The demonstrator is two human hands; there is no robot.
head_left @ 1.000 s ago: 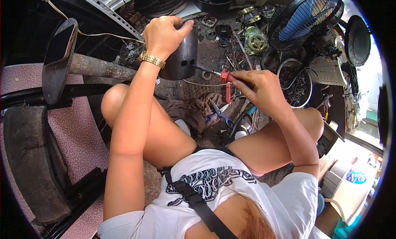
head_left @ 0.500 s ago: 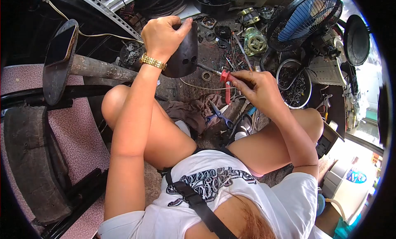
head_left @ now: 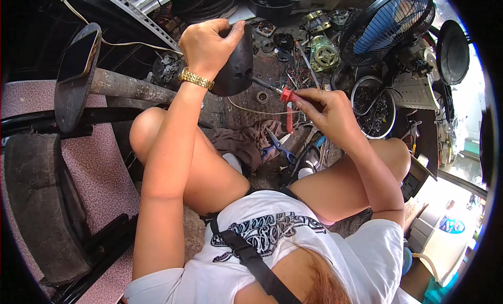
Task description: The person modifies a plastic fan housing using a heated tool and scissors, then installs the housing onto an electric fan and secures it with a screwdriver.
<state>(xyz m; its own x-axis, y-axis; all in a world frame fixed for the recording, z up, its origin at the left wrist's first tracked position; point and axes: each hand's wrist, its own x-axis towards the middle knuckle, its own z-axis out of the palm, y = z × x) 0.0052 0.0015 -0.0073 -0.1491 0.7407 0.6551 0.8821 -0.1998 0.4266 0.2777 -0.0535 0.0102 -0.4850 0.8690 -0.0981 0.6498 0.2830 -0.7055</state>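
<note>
My left hand, with a gold watch on the wrist, grips the top of a black rounded cover and holds it up in front of me. Holes show low on the cover's side. The fingers behind it are hidden. Between thumb and fingers, my right hand pinches the red handle of a soldering iron. Its dark tip points left and meets the cover's side near the holes; how deep it goes cannot be seen. Blue-handled scissors and a brown rag lie below on the floor.
A desk fan stands at the upper right, beside a metal bowl of small parts. Motor parts and a tape roll lie on the floor. A phone rests on a stand at left.
The black cover has tilted slightly, so its holes face me less. The soldering iron has shifted a little to the right with its tip still at the cover.
</note>
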